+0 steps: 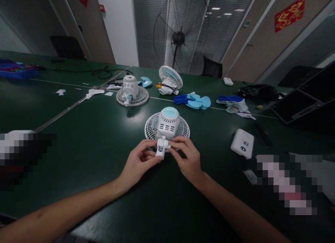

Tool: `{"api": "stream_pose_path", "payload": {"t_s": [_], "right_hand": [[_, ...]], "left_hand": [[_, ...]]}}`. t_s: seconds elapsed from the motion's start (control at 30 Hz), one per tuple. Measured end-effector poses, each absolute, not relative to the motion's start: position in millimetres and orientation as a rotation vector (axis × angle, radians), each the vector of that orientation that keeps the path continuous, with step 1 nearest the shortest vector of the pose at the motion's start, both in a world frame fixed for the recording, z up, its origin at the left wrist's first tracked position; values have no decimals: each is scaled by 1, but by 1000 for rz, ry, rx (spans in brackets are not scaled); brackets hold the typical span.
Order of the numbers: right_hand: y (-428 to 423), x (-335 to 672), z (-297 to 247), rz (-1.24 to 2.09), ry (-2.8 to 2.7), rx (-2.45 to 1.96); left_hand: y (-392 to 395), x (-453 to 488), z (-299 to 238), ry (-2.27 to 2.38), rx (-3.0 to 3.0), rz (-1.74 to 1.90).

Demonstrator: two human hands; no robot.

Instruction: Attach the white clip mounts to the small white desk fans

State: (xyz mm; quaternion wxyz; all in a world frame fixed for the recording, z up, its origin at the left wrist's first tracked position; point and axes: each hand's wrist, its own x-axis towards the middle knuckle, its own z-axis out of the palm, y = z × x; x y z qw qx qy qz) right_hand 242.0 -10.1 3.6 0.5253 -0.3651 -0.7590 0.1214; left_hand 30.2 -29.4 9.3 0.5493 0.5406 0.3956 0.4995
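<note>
A small white fan point(169, 122) with a light-blue cap lies grille-down on the dark green table. From its near side sticks out a white hinged bracket point(162, 144), at the fan's neck. My left hand point(140, 159) pinches the bracket's lower end between thumb and fingers. On the other side, my right hand point(188, 157) has its thumb and fingertips closed on the bracket's joint. Any small part between the right fingertips is too small to make out.
Two more white fans, one grille-down point(132, 93) and one tilted up point(169, 81), stand farther back. Near them are blue fan blades point(199, 101) and gloves point(232, 103). A white box point(243, 143) sits at right; a large pedestal fan point(178, 38) rises behind the table.
</note>
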Motion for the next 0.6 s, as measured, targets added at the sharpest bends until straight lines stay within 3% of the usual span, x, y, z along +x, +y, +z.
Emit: {"api": "stream_pose_path", "payload": {"t_s": [0.6], "right_hand": [[-12,243,5,411,-1812,-856]], "left_hand": [[-31,30,8,945,1422,1220]]}}
